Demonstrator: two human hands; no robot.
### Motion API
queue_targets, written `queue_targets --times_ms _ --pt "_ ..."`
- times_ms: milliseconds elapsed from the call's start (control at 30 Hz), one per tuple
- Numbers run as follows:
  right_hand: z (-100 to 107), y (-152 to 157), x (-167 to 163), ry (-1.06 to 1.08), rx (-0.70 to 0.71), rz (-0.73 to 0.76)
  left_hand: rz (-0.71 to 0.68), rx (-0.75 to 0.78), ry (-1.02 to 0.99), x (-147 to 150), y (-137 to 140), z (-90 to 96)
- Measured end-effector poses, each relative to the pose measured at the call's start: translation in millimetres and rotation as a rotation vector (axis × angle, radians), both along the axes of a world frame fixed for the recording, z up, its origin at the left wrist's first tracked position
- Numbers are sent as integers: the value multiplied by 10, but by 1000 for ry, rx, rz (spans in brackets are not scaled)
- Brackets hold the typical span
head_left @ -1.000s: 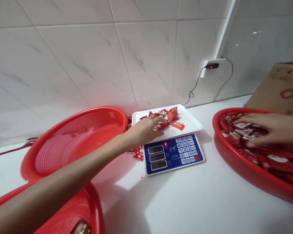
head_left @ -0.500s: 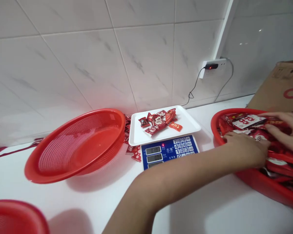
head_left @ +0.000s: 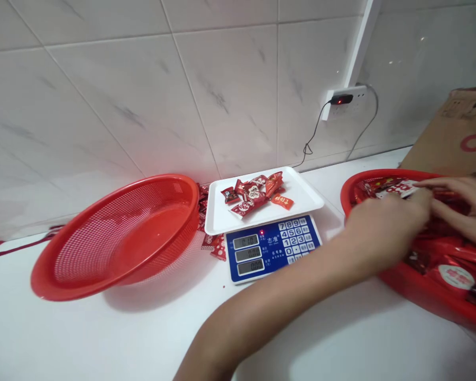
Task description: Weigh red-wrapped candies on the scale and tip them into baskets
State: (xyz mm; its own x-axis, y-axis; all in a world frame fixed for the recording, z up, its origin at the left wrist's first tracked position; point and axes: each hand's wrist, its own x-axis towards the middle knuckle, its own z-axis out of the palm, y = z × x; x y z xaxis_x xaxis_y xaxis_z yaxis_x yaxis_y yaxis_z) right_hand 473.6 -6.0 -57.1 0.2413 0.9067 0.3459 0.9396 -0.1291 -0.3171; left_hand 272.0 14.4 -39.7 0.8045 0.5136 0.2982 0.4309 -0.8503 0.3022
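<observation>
My left hand [head_left: 392, 222] is over the right red basket [head_left: 400, 286], blurred, its fingers curled down and their tips hidden. Whatever it grips cannot be made out. Close beside it, my right hand [head_left: 462, 209] lies on the wrapped candies [head_left: 456, 275] that fill this basket, thumb and forefinger apart. A white-and-red packet [head_left: 396, 188] shows behind my hands. To the left, several red-wrapped candies [head_left: 254, 194] rest on the white tray [head_left: 301, 198] of a blue digital scale [head_left: 277, 241]. My left forearm passes in front of the scale.
A red mesh basket [head_left: 154, 238] sits tilted left of the scale, with red packets [head_left: 218, 247] between them. Behind the right basket is a cardboard box [head_left: 452, 137]. A cable runs to a wall socket [head_left: 345, 100] above the white table [head_left: 143, 344].
My left hand has risen a little from the candies and moved towards the bottom of the picture. My right hand stays nearly in place. The view has shifted, and the lower-left basket is out of sight.
</observation>
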Motion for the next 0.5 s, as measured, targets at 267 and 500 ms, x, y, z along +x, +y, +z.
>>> queue_targets --times_ms 267,500 --pt "56 -13 -57 -15 -43 22 445 -126 -139 -1402 690 96" --pt "-46 -25 65 -62 -71 -8 389 80 -650 -1835 271 397"
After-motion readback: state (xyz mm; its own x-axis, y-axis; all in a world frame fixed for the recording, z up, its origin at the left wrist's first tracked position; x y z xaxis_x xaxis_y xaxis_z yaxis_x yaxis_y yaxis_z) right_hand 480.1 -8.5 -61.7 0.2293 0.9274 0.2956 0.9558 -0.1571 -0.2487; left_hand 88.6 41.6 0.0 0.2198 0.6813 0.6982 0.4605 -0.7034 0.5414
